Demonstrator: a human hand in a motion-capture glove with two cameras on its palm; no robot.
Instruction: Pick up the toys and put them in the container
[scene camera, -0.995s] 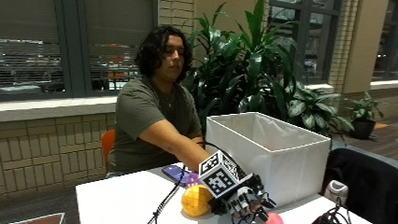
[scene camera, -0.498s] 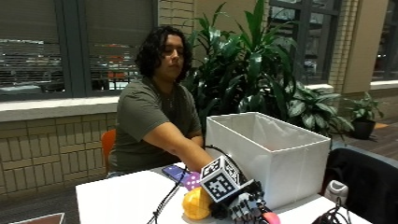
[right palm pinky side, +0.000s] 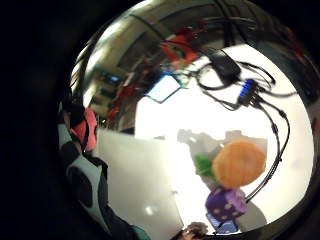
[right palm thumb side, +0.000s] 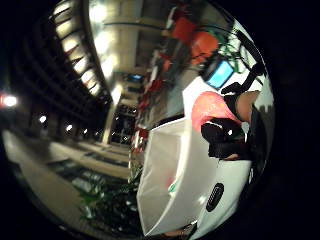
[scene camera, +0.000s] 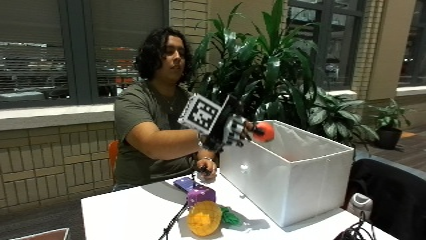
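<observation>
In the outside view my gloved right hand (scene camera: 233, 131) is raised at the near rim of the white container (scene camera: 293, 170) and grips a round red toy (scene camera: 264, 131) just over the opening. The thumb side palm view shows the same red toy (right palm thumb side: 212, 111) against black glove fingers (right palm thumb side: 225, 137), beside the open container (right palm thumb side: 165, 175). On the table below lie an orange plush toy (scene camera: 204, 218) with green leaves and a purple plush dice (scene camera: 200, 194). The little finger side palm view shows the orange plush (right palm pinky side: 238, 163) and dice (right palm pinky side: 226, 203) beside the container wall (right palm pinky side: 135, 185).
A purple phone (scene camera: 183, 183) lies behind the dice, near the person's bare left hand (scene camera: 206, 167). Black cables (right palm pinky side: 250, 90) run across the white table (scene camera: 126, 215). Large plants (scene camera: 266, 75) stand behind the container. A dark chair back (scene camera: 393, 195) is at the right.
My right hand has risen from the table beside the orange plush up to the container's rim, carrying the red toy. The orange plush and dice stay on the table.
</observation>
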